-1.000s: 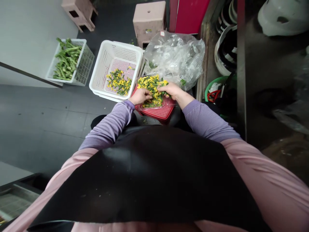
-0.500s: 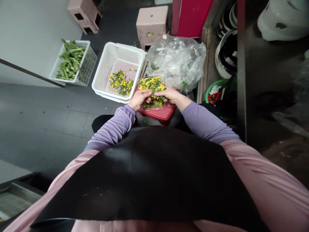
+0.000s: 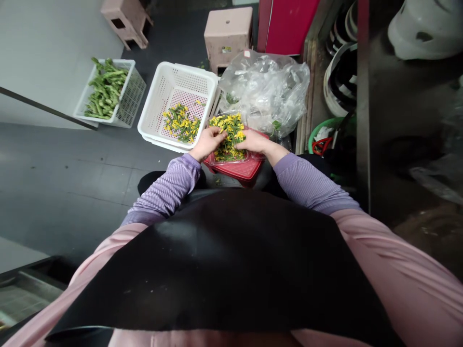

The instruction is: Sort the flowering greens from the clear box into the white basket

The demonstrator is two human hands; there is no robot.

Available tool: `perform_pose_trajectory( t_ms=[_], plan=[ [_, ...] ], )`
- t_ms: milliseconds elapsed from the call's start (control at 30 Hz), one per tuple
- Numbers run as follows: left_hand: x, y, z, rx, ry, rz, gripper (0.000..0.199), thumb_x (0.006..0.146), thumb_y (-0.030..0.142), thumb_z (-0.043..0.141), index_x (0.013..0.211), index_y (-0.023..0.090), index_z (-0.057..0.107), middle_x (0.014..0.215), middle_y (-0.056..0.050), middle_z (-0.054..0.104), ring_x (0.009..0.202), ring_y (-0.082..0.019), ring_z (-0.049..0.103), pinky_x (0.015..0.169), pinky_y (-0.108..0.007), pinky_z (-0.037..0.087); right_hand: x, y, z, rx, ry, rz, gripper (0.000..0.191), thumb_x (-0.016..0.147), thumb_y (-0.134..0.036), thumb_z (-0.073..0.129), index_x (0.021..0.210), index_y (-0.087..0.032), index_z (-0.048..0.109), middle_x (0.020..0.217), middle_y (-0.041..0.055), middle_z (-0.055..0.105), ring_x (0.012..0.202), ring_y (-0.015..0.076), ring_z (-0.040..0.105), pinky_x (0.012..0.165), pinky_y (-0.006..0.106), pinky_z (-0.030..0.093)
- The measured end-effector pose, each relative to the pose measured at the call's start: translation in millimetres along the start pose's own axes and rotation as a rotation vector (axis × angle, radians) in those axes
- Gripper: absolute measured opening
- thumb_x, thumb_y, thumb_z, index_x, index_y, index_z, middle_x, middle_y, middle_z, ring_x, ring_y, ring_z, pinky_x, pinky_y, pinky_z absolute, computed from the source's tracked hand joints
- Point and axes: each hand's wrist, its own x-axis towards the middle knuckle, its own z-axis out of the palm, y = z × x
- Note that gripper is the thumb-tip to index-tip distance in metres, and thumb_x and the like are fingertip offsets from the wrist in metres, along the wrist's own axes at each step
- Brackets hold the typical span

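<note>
A clear plastic tray filled with yellow-flowered green stems [image 3: 230, 153] rests on a red stool [image 3: 242, 169] in front of me. My left hand [image 3: 210, 142] is at the tray's left side, its fingers apart and touching the flowers. At the right side, my right hand [image 3: 252, 141] has thumb and fingers drawn together over the flowers; whether anything is pinched there is too small to make out. Left of the tray stands a white perforated basket [image 3: 151, 103] with a loose heap of the same yellow flowers [image 3: 181, 123] on its bottom.
A crumpled clear plastic bag [image 3: 265, 91] lies behind the tray, near a pink stool [image 3: 227, 36]. A second white basket [image 3: 132, 94] with green vegetables [image 3: 106, 91] is at the far left. On the right are a green tub [image 3: 313, 135] and a metal post [image 3: 362, 111].
My hands have moved apart; they were together over the middle of the tray. More of the flowers now show between them. The stems held between my fingers are no longer seen there.
</note>
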Motion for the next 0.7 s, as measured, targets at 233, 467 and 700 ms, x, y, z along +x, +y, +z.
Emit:
perform_pose_trajectory(
  t_ms=[233,467,700],
  plan=[
    [-1,7,-0.4,0.186,-0.062,0.032,0.025,0.082,0.016,0.069,0.06,0.014,0.057,0.046,0.005,0.046,0.043,-0.005,0.039,0.045,-0.019,0.03,-3,-3,3,-0.214,0.008,-0.046,0.016,0.065,-0.006,0.07,0.074,-0.017,0.063,0.075,-0.0002,0.064,0.07,0.0149,0.056,0.07,0.028,0.047],
    [-1,5,-7.0,-0.051,-0.109,-0.042,0.004,0.085,0.012,0.069,0.082,0.009,0.067,0.06,-0.001,0.065,0.049,-0.008,0.059,0.057,-0.023,0.053,2,3,0,0.036,-0.002,-0.049,0.018,0.068,-0.013,0.075,0.083,-0.02,0.067,0.084,0.0017,0.068,0.079,0.0173,0.061,0.078,0.032,0.053],
    [-5,0,1.3,-0.015,-0.107,-0.044,0.012,0.089,0.012,0.067,0.078,0.011,0.062,0.054,0.0,0.063,0.045,-0.008,0.059,0.056,-0.02,0.052,-10,-7,6,0.12,-0.008,0.055,0.017,0.069,-0.014,0.078,0.08,-0.019,0.067,0.074,0.0017,0.064,0.067,0.0158,0.057,0.063,0.031,0.051]
  ],
)
